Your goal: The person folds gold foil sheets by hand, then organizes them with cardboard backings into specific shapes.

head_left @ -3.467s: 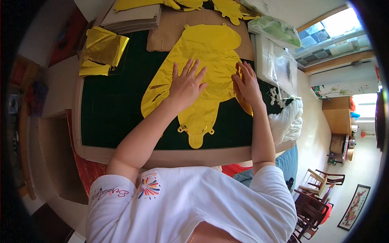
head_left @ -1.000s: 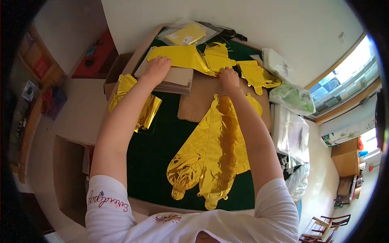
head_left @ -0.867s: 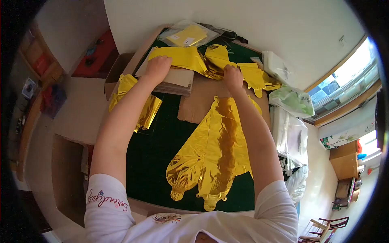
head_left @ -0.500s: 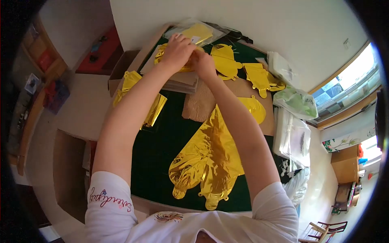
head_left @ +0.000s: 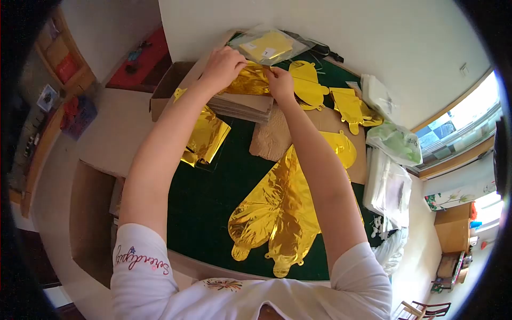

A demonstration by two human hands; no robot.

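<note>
At the far side of the table, a flat gold foil balloon (head_left: 246, 80) stretches between my two hands above a stack of cardboard (head_left: 242, 108). My left hand (head_left: 223, 66) is closed on its left end. The fingers of my right hand (head_left: 281, 84) pinch its right end. To the right lie another flat gold balloon (head_left: 306, 82) and a folded gold foil piece (head_left: 349, 108). Beneath my left forearm rests folded gold foil (head_left: 207, 137), partly hidden. A large gold balloon (head_left: 280, 205) is spread nearer to me, its right part covered by my right arm.
A clear plastic bag (head_left: 274, 40) with gold foil inside lies at the back. Brown cardboard (head_left: 266, 140) covers part of the dark green tabletop (head_left: 200, 213). Along the right edge sit stacked plastic packets (head_left: 385, 178) and a green-and-white bag (head_left: 394, 144). Open cardboard boxes (head_left: 88, 213) stand at the left.
My hands have moved apart, and the gold foil between them now shows spread out. The whole view has shifted slightly, with the table appearing a little further right.
</note>
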